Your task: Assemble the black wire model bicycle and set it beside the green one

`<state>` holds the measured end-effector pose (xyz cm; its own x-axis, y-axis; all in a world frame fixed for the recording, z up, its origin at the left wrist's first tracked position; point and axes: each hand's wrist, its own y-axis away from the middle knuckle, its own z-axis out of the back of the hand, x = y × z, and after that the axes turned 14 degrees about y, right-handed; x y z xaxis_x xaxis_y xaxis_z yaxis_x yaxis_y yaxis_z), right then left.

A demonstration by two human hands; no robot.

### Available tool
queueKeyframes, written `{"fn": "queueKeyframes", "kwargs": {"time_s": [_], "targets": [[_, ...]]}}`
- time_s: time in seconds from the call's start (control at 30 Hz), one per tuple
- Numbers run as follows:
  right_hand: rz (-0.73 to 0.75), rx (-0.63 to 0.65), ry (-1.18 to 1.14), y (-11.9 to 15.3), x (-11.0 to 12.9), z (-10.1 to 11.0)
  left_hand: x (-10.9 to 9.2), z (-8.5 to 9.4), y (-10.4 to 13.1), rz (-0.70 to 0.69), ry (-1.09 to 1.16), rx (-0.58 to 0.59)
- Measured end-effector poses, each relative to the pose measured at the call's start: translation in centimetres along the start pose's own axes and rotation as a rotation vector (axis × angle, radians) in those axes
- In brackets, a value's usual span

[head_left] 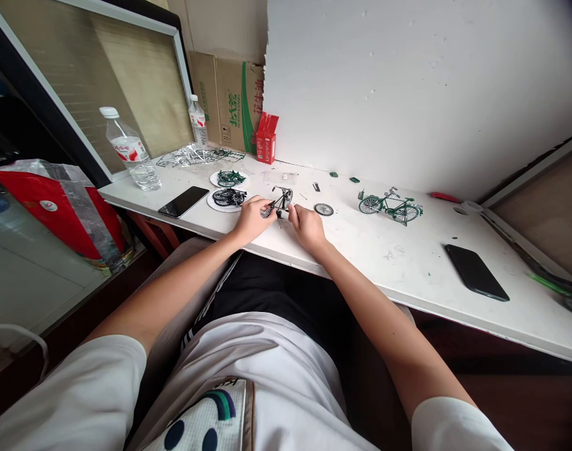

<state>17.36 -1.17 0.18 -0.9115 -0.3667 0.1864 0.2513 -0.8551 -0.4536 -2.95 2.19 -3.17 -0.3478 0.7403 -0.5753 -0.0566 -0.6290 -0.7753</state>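
Observation:
Near the table's front edge, a black model bicycle [282, 198] stands between my two hands, with its handlebar and one wheel towards the back. My left hand [254, 219] is closed on its left side, fingertips pinching the frame. From the right, my right hand [307, 227] pinches a small dark part against the bicycle; its exact shape is too small to make out. A loose spoked wheel [324, 210] lies flat just right of my right hand. Further right stands a green model bicycle [390, 205] with both wheels on.
Black parts [229, 197] and green parts [230, 178] lie on two white plates to the left. Beside them are a phone [184, 202] and a water bottle [133, 150]. A red box [267, 139] stands at the back; another black phone [476, 272] lies at right.

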Motion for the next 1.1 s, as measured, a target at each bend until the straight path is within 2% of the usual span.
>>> {"fn": "queueKeyframes", "kwargs": {"time_s": [0.4,0.53,0.67,0.93,1.1], "targets": [[0.122,-0.027,-0.149,0.0,-1.0,-1.2,-0.4,0.0,-0.1,-0.035,-0.003,-0.028],[0.087,-0.022,-0.059,-0.1,-0.7,-1.0,-0.2,0.0,0.0,-0.036,-0.004,-0.016],[0.013,0.047,0.019,0.1,-0.2,-0.2,-0.3,-0.1,0.2,-0.032,0.012,-0.002],[0.046,0.071,-0.157,0.3,-0.2,0.3,-0.4,-0.1,0.1,-0.035,0.014,-0.022],[0.078,0.072,-0.159,0.1,-0.6,0.0,-0.6,0.0,0.2,-0.048,0.012,-0.013]]}}
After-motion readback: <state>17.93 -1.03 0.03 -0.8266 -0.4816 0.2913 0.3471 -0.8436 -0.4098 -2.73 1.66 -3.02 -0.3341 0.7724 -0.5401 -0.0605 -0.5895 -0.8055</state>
